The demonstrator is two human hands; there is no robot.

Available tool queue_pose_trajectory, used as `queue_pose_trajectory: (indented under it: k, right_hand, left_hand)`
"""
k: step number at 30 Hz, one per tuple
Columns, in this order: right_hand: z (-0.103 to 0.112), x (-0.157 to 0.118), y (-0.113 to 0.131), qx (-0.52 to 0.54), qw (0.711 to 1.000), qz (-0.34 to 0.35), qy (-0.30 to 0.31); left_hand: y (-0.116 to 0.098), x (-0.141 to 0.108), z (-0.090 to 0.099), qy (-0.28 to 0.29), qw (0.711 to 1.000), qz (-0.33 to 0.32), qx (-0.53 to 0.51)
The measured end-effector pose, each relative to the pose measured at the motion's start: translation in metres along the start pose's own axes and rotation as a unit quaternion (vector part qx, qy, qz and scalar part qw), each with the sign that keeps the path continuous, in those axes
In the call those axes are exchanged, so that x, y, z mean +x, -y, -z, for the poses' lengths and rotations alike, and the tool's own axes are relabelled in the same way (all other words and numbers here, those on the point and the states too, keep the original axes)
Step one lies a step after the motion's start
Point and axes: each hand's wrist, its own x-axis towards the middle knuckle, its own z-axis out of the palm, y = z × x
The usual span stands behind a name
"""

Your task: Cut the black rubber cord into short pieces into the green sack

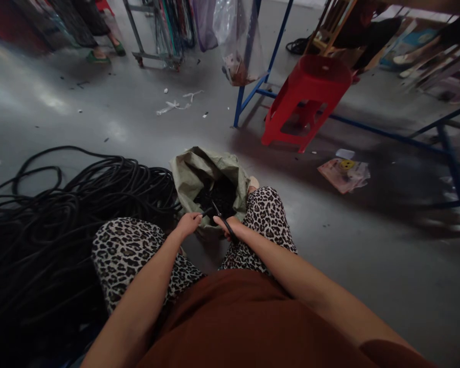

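Observation:
Between my knees stands an open olive-green woven sack [184, 179], with many dark pieces in it. Over its near rim, my left hand [188, 224] is closed in a pinch on the end of a short black cord piece [206, 211]. Scissors [230, 231] with black handles are gripped in my right hand [233, 225], their blades pointing up and left beside the cord piece. Whether the blades touch the cord I cannot tell. To the left, a large heap of black cord [80, 204] lies in loose coils on the floor.
A red plastic stool [314, 97] stands ahead to the right, beside a blue metal frame [249, 97] with a clear plastic bag [239, 46] hanging from it. A wheeled rack [157, 53] is farther off. White scraps [172, 106] and a printed packet [345, 174] lie on the floor. Other people's legs show behind.

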Motion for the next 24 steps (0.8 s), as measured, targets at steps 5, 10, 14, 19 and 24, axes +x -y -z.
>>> queue_pose_trajectory:
  k: [5,10,14,19,24]
  right_hand:
    - [0.002,-0.009,0.003,-0.04,0.998,0.026,0.034]
    - [0.004,-0.012,0.004,-0.074,0.994,0.053,0.053]
    - [0.0,-0.004,-0.001,-0.07,0.994,0.057,0.057]
    - [-0.004,0.004,-0.007,-0.064,0.994,0.068,0.062]
    - [-0.002,0.001,-0.005,-0.067,0.994,0.058,0.06]
  left_hand:
    - [0.003,0.003,-0.001,-0.027,1.0,-0.002,-0.003]
    - [-0.001,0.002,-0.002,-0.019,1.0,-0.007,0.002]
    - [-0.007,0.0,-0.002,-0.003,1.0,-0.019,0.006]
    - [-0.013,-0.003,-0.001,0.007,1.0,-0.02,0.001]
    - [-0.015,-0.005,0.0,0.015,0.999,-0.031,0.001]
